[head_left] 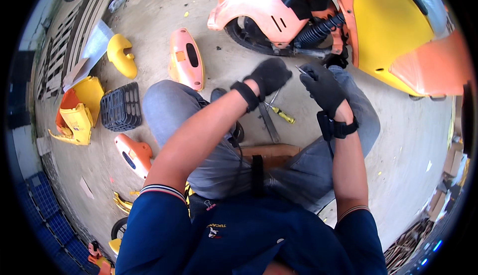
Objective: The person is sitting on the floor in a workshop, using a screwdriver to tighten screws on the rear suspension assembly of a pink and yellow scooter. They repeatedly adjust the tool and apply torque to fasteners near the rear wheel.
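Blk plastic crate [121, 108] is set on floor [154, 6], yel./orange body panel [78, 120] placed just beside it. Curved yel. part [118, 55] is seen nr silvery sheet [95, 46], slatted wood [64, 38] shown upper L. Blue grid crates [44, 195] seen lower L.

Two black-gloved hands [271, 78] [323, 89], two wrist straps [245, 95] [345, 129], one yellow-handled screwdriver [284, 116] and one black basket [121, 106]

There's your slim metallic tool [300, 70], mostly hidden in your right hand [322, 88], tip slanting toward your left hand [271, 77]!
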`<act>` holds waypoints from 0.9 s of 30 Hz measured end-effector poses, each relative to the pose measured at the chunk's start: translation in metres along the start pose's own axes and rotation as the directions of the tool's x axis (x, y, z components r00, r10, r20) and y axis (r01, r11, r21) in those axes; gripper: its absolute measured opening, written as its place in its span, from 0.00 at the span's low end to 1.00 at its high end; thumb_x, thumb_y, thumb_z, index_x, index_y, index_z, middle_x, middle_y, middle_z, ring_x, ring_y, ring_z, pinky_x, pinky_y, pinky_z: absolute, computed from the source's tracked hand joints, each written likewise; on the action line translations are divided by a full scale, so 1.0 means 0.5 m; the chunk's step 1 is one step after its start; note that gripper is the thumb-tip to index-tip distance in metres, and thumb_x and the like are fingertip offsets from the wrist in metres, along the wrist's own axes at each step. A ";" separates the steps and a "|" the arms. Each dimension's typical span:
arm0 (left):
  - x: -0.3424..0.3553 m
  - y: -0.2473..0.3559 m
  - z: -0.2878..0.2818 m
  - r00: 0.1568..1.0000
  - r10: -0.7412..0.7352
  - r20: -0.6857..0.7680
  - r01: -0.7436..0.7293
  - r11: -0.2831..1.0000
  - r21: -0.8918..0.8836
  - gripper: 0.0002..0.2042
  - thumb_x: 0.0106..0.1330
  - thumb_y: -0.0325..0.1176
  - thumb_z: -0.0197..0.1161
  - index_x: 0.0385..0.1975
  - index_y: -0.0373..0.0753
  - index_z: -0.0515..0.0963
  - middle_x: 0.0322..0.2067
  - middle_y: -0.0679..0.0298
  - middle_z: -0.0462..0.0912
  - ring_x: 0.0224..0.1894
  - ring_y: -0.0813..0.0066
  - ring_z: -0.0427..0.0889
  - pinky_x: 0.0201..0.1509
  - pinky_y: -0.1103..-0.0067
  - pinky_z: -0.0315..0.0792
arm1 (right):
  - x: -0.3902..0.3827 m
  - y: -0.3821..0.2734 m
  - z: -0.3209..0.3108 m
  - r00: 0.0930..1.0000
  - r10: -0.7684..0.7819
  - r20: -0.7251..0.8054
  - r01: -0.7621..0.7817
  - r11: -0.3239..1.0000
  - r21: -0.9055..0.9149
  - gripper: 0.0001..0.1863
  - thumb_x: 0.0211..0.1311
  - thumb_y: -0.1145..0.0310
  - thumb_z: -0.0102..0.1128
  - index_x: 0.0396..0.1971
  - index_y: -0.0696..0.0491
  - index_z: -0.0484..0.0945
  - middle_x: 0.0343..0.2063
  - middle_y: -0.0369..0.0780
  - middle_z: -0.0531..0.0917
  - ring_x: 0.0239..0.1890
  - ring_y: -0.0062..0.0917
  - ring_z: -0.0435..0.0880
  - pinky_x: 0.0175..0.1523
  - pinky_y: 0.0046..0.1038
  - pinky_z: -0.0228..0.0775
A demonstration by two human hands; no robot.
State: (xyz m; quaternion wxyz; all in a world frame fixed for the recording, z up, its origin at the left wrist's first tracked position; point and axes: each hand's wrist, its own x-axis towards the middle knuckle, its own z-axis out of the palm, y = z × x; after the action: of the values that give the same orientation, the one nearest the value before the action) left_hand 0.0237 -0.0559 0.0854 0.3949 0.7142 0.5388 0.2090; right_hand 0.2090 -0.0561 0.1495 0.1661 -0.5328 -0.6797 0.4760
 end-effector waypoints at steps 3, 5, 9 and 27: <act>0.069 -0.167 -0.009 0.873 0.475 -0.107 -0.348 0.761 0.547 0.09 0.56 0.30 0.57 0.33 0.36 0.79 0.32 0.52 0.80 0.29 0.56 0.79 0.36 0.68 0.72 | 0.033 0.062 0.015 0.958 -0.284 0.045 0.286 0.926 -0.247 0.10 0.58 0.68 0.54 0.36 0.59 0.73 0.25 0.43 0.76 0.25 0.27 0.74 0.32 0.28 0.67; 0.095 -0.230 -0.019 0.880 0.429 -0.206 -0.320 0.854 0.410 0.12 0.56 0.28 0.57 0.40 0.37 0.79 0.32 0.54 0.81 0.30 0.59 0.79 0.36 0.69 0.73 | 0.027 0.076 0.031 0.956 -0.271 0.110 0.291 0.917 -0.272 0.09 0.59 0.69 0.53 0.36 0.59 0.73 0.25 0.44 0.76 0.26 0.29 0.74 0.33 0.29 0.66; 0.125 -0.155 -0.046 0.930 -0.187 -0.317 -0.092 0.716 -0.692 0.17 0.62 0.39 0.61 0.46 0.37 0.76 0.40 0.65 0.81 0.41 0.76 0.77 0.46 0.79 0.69 | 0.011 0.060 0.035 0.984 -0.100 0.150 0.138 0.952 -0.272 0.14 0.57 0.64 0.53 0.39 0.57 0.74 0.35 0.48 0.79 0.38 0.41 0.77 0.43 0.35 0.68; 0.142 -0.155 -0.034 0.954 -0.238 -0.181 -0.081 0.378 -0.922 0.23 0.67 0.47 0.53 0.50 0.32 0.69 0.42 0.55 0.79 0.40 0.66 0.82 0.44 0.76 0.77 | 0.005 0.049 0.029 0.986 -0.083 0.146 0.130 0.928 -0.349 0.13 0.57 0.63 0.51 0.38 0.55 0.75 0.35 0.51 0.80 0.40 0.45 0.78 0.45 0.39 0.68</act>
State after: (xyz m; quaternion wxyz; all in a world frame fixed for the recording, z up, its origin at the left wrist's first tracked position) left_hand -0.0116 0.0247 0.0254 0.6523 0.3086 0.4157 0.5536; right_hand 0.2113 -0.0610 0.1215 0.0478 -0.4847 -0.7920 0.3680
